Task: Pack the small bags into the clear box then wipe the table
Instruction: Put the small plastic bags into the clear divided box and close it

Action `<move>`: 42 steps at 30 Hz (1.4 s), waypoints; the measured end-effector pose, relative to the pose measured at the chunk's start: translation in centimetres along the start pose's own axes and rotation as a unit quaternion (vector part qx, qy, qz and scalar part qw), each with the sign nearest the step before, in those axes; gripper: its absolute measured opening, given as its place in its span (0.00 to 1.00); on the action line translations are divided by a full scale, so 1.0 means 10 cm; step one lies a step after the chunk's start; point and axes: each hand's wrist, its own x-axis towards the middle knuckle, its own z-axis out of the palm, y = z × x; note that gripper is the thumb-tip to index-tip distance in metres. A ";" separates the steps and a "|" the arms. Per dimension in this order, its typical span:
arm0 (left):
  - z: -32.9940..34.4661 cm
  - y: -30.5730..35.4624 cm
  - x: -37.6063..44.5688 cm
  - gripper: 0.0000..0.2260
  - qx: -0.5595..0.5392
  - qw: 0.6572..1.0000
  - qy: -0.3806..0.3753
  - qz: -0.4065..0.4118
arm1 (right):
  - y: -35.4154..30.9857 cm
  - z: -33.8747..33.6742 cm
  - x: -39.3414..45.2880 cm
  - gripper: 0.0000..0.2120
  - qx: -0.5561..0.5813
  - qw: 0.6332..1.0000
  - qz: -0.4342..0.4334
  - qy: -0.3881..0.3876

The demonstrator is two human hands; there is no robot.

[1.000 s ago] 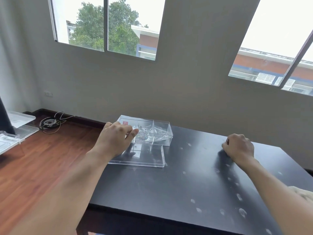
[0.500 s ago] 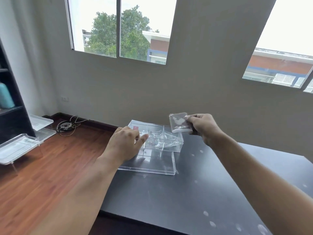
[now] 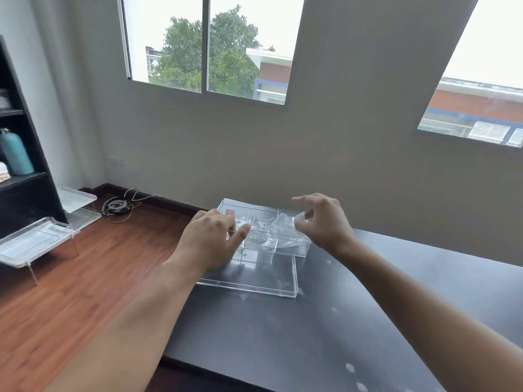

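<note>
The clear box (image 3: 285, 250), divided into compartments, sits at the far left corner of the black table (image 3: 353, 321). Its flat lid (image 3: 254, 278) lies just in front of it. Small bags (image 3: 259, 222) lie in the middle compartments. My left hand (image 3: 209, 239) grips the box's left end, thumb along the front wall. Over the right compartment, my right hand (image 3: 319, 222) pinches the edge of a crumpled small clear bag (image 3: 283, 226) that hangs down into the box.
White smudges (image 3: 349, 367) dot the tabletop. A black shelf (image 3: 25, 193) with a teal bottle (image 3: 15, 154) stands at the left. Clear acrylic stands (image 3: 36, 241) and a coiled cable (image 3: 116, 206) lie on the wooden floor. The wall is close behind the box.
My right hand rose from the table with a small bag, carried it left and lowered it into the box's right compartment. My left hand stayed on the box.
</note>
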 end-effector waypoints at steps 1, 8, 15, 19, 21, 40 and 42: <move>0.00 0.00 0.00 0.19 0.000 1.000 0.000 0.000 | 0.00 -0.01 -0.01 0.21 -0.020 0.999 -0.037 -0.009; 0.00 0.00 0.00 0.20 0.000 1.000 0.005 0.000 | 0.08 0.00 -0.08 0.14 -0.007 0.994 -0.089 -0.064; -0.01 0.00 -0.01 0.19 0.003 1.000 0.001 0.008 | 0.04 0.05 -0.20 0.28 -0.068 0.980 -0.147 -0.112; -0.02 0.01 0.00 0.19 0.005 1.000 -0.006 -0.001 | 0.08 0.08 -0.17 0.14 -0.037 0.983 -0.181 -0.021; -0.02 0.01 0.00 0.20 0.006 1.000 -0.012 -0.007 | 0.08 0.05 -0.15 0.09 -0.008 0.980 -0.199 0.026; -0.07 0.02 -0.01 0.20 -0.002 1.000 -0.024 -0.013 | 0.36 -0.21 0.16 0.10 -0.194 0.914 -0.340 -0.110; -0.07 0.03 -0.01 0.20 -0.006 1.000 -0.024 -0.015 | 0.27 -0.24 0.22 0.14 -0.250 0.893 -0.334 -0.169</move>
